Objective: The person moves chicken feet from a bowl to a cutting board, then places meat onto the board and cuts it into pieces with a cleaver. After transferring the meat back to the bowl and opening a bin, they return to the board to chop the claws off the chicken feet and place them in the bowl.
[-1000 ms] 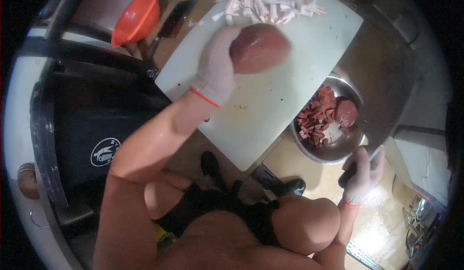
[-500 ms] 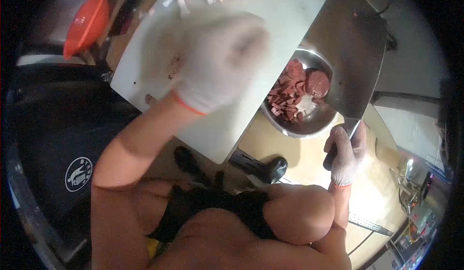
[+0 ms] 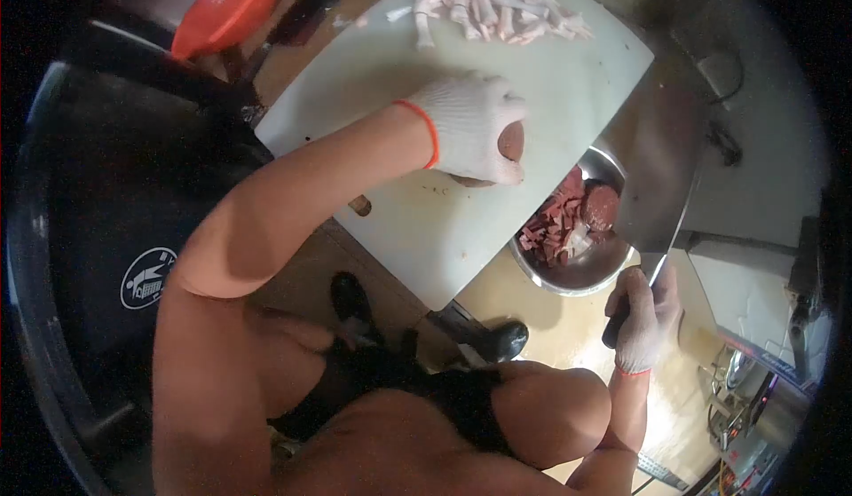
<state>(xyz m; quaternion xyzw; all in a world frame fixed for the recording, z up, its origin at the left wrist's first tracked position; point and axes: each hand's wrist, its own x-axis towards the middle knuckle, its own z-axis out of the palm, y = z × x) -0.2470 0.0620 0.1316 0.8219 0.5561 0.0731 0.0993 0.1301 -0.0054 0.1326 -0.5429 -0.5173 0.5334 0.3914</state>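
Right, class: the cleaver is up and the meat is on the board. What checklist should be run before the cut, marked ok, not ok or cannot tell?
1. Left hand pins the red meat to the cutting board: ok.
2. Right hand grips the cleaver by its handle: ok.
3. Both hands gloved: ok.
4. Blade above the meat: not ok, it hangs over the steel bowl.
5. Left fingertips tucked clear: cannot tell.
6. Chicken feet apart from the meat: ok.
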